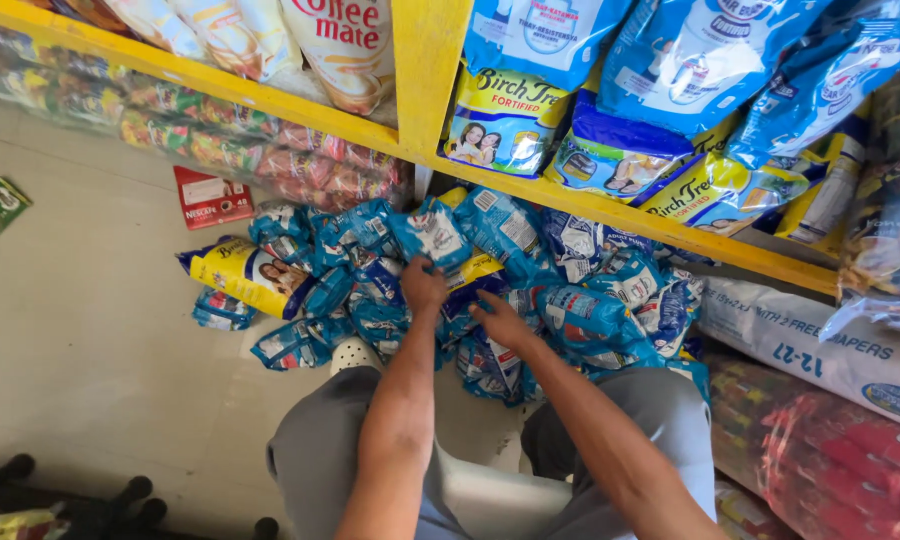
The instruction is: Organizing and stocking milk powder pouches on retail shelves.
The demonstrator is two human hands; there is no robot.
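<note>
Both hands worked the heap of blue plastic pouches point(530, 290) spilled on the floor point(80, 330) under the yellow shelf point(610, 212). My left hand point(423, 285) pressed one pouch, fingers curled on it; my right hand point(498, 318) gripped another.

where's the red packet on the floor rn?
Head view, upper left: the red packet lies flat on the floor tiles below the yellow shelf, left of the pile of blue pouches.

Bright, even daylight; sharp focus (edges bend slightly).
</note>
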